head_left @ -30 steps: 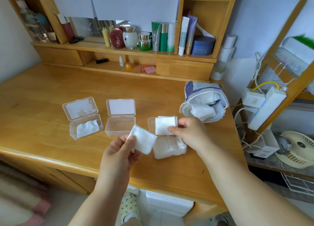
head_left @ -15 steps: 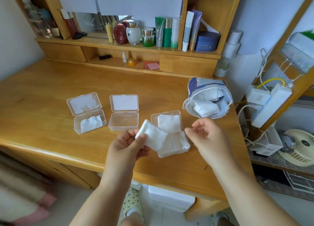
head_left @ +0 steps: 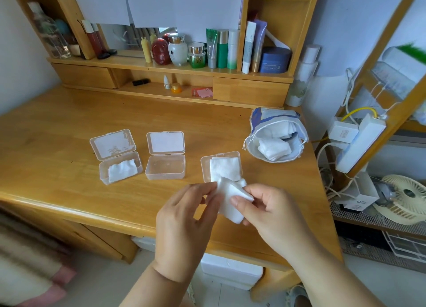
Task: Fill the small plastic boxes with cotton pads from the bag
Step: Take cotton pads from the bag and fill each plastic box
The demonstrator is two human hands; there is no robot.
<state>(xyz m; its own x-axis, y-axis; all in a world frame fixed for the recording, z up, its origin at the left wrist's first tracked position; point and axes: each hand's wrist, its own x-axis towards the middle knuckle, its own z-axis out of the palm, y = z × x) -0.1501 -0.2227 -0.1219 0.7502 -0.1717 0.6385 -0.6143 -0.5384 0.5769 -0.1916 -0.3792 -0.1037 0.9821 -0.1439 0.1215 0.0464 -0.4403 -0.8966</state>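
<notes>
Since 0.5 s ago right hand (head_left: 274,211) came over to join left hand (head_left: 184,216); both sets of fingers now pinch one cotton pad (head_left: 230,201) above counter (head_left: 57,168) front edge. Just behind: right box (head_left: 220,158), pad on its lid. Mid box (head_left: 165,167) w/o pads, left box (head_left: 121,170) w/ some. Bag (head_left: 275,137) open at far right, pads inside.

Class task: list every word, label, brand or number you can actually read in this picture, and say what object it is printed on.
None can be read for certain.
Blue jar: pale print, too small.
White box beside the fan: dark logo, blurred.
White adapter: small mark, unreadable.
Green tube: vertical lettering, blurred.
Cotton pad bag: print illegible.
</notes>
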